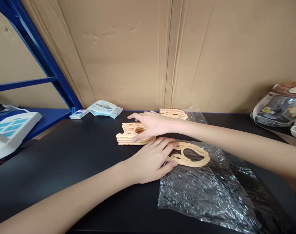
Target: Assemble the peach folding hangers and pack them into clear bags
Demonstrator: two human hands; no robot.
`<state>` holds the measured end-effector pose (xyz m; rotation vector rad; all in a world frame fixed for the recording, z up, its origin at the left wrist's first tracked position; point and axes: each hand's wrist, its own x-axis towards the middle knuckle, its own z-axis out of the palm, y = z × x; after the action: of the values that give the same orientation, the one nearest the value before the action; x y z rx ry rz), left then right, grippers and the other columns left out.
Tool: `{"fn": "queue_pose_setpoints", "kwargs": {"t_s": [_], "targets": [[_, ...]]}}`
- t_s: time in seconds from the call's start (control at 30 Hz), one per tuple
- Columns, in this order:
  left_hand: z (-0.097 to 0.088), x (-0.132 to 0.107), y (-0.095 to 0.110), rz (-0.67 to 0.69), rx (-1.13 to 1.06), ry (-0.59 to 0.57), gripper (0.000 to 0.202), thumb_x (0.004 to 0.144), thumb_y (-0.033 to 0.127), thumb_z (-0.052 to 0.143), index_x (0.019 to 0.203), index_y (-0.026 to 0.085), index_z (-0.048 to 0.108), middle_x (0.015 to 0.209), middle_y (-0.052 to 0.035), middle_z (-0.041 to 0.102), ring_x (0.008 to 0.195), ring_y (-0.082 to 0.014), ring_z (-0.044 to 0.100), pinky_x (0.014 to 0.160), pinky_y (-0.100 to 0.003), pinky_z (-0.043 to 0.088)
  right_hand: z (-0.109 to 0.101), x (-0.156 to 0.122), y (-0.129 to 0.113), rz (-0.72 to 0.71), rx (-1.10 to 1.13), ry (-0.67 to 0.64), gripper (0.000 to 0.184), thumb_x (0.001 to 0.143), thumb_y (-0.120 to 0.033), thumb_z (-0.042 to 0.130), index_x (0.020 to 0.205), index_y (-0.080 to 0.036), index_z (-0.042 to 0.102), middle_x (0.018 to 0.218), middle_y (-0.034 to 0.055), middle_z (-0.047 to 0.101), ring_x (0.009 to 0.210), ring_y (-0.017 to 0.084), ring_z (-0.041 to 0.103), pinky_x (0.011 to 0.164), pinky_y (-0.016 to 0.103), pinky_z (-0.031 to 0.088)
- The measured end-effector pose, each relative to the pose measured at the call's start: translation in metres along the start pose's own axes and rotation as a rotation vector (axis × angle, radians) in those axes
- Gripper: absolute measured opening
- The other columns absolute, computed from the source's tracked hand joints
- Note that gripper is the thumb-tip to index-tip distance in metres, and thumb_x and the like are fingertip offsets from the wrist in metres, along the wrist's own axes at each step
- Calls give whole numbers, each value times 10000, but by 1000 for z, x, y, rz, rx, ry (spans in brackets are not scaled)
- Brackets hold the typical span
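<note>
My left hand (154, 159) comes in from the lower left and grips the near end of a beige folding hanger (204, 161), thumb on one side and fingers on the other. This hanger is folded up and lies over a clear plastic bag (196, 191). Reaching across from the right, my right hand (154, 123) spans a stack of folded hangers (125, 139), its thumb against the near side. The fingers' far contact is partly hidden. Behind my right wrist, more beige hangers (173, 113) lie in clear plastic.
Against the cardboard wall (126, 58) sit a tissue pack (105, 109) and a small box (79, 113). A clear bottle with a strap (279, 107) stands at the right. On the left are a blue metal frame (40, 48) and a white tray-like item (16, 133). The tabletop (89, 152) is black.
</note>
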<state>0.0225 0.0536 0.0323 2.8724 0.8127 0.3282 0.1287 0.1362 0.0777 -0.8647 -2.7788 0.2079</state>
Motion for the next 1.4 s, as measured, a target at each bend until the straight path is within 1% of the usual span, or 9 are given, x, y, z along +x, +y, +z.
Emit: {"fn": "queue_pose_setpoints", "kwargs": {"t_s": [0.17,0.33,0.5,0.6,0.73,0.83,1.03,1.2,1.4], "targets": [[2,1,0,8,31,8,458,1018,370,337,1382,108,431,1404,-135,486,1301,-259,423,1080,-427,328,3,6,-4,-15,-29,59,749,793,-457,666,1414,-147,385,1163,140,666,1075,317,596,948,494,384],[2,2,-1,12,53,42,436,1019,358,334,1373,129,443,1382,-125,510,1276,-255,455,1077,-421,337,-13,-23,1,21,85,241,732,827,-408,613,1449,-168,311,1194,130,639,970,244,624,843,396,461],[1,3,-1,-10,132,63,435,1019,368,328,1368,139,451,1349,-122,538,1235,-270,493,1070,-445,336,-43,-103,10,117,-74,263,743,797,-405,630,1440,-183,332,1374,138,537,1147,297,583,910,428,482],[1,3,1,-19,173,73,436,1017,375,337,1364,142,459,1356,-130,535,1228,-279,498,1059,-449,341,-53,-164,16,301,-212,235,715,813,-475,604,1431,-223,346,1387,123,532,1091,318,626,853,455,528],[2,4,3,-31,183,87,449,1015,386,352,1363,127,466,1370,-126,534,1234,-277,500,1057,-433,346,-51,-233,23,505,-490,198,706,815,-518,581,1429,-231,384,1208,132,639,986,360,658,723,481,562],[2,5,4,-53,173,63,461,1018,395,342,1375,127,459,1383,-126,528,1243,-274,488,1054,-424,352,-42,-263,22,511,-518,137,639,827,-432,565,1415,-222,427,1191,145,650,1024,380,639,781,519,547],[1,4,5,-96,136,38,470,1011,416,358,1381,141,451,1397,-119,515,1242,-273,481,1049,-425,370,-35,-281,4,464,-351,120,667,757,-385,674,1389,-303,476,1131,107,695,915,338,688,701,470,587],[1,4,5,-104,141,33,480,1006,414,371,1382,124,442,1400,-128,509,1233,-279,482,1044,-438,377,-37,-274,-12,382,-129,71,704,696,-340,727,1366,-355,513,1127,71,702,954,324,692,730,443,614],[2,3,5,-99,144,49,456,1005,401,377,1370,136,443,1399,-126,512,1231,-277,490,1044,-437,380,-25,-264,-17,326,-131,80,620,726,-284,682,1329,-327,544,1186,65,666,1128,307,606,864,456,568]]}}
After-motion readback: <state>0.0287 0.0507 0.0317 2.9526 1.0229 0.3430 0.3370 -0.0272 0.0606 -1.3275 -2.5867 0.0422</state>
